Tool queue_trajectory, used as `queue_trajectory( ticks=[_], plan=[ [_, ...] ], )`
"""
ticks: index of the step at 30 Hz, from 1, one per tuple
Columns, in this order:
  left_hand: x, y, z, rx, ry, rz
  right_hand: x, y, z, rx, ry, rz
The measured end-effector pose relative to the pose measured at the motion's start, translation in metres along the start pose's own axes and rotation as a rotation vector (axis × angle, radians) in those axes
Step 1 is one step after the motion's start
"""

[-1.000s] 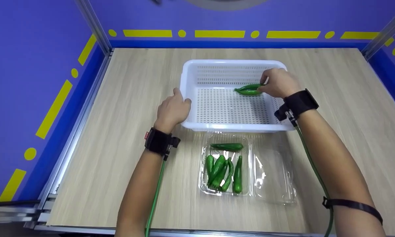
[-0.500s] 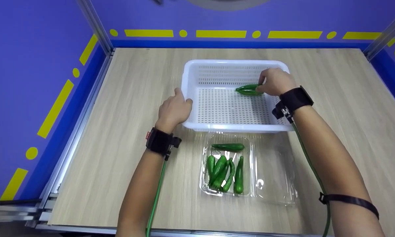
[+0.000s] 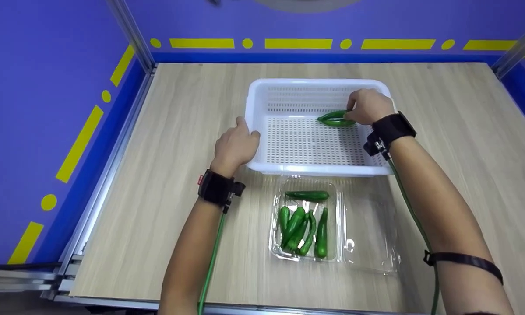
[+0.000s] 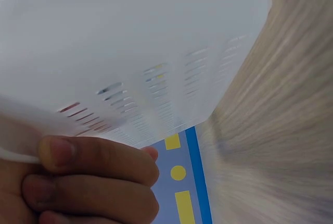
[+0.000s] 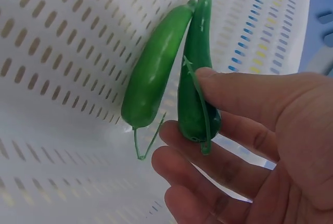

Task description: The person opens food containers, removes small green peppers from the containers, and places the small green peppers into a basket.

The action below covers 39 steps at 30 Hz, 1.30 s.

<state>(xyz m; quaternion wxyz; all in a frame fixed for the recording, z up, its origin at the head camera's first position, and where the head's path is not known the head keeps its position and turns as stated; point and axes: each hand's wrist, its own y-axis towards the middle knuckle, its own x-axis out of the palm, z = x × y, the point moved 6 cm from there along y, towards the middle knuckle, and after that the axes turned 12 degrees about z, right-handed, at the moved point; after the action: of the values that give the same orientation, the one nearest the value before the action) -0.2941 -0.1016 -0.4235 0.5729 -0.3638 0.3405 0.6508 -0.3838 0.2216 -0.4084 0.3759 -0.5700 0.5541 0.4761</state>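
Observation:
My left hand [image 3: 236, 144] grips the left rim of a white perforated plastic basket [image 3: 328, 169]. In the left wrist view, its curled fingers [image 4: 104, 161] lie against the outside wall under the rim. My right hand [image 3: 370, 107] reaches into the basket's right rear part. It pinches a dark green chili pepper [image 5: 195, 88] between thumb and fingers, near the thick stem end. A lighter green chili pepper [image 5: 156, 70] lies beside it on the basket floor, the narrow tips of the two touching. Both have thin green stems.
In front of the basket stands an open clear plastic box [image 3: 272, 238] with several green peppers [image 3: 321, 234] in it. Its transparent lid [image 3: 371, 245] lies folded out to the right. Blue panels [image 3: 61, 87] enclose the wooden table [image 3: 179, 109] at the left, back and right.
The right wrist has shifted slightly left relative to the basket, with the hand still at the peppers. The left hand stays on the rim. The head view has moved a little.

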Motion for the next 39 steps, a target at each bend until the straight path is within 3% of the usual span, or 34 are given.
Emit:
queue_trajectory(
  ticks=[8,22,39],
  plan=[
    [0.000,0.002,0.001,-0.008,0.006,-0.002,0.008,0.005,-0.001,-0.012,-0.058,-0.026],
    [0.000,-0.001,0.001,-0.010,0.004,-0.004,0.010,0.008,-0.004,-0.073,-0.140,0.003],
    [0.000,0.000,0.000,-0.015,0.000,-0.008,0.014,0.009,-0.004,-0.065,-0.195,-0.032]
  ],
)
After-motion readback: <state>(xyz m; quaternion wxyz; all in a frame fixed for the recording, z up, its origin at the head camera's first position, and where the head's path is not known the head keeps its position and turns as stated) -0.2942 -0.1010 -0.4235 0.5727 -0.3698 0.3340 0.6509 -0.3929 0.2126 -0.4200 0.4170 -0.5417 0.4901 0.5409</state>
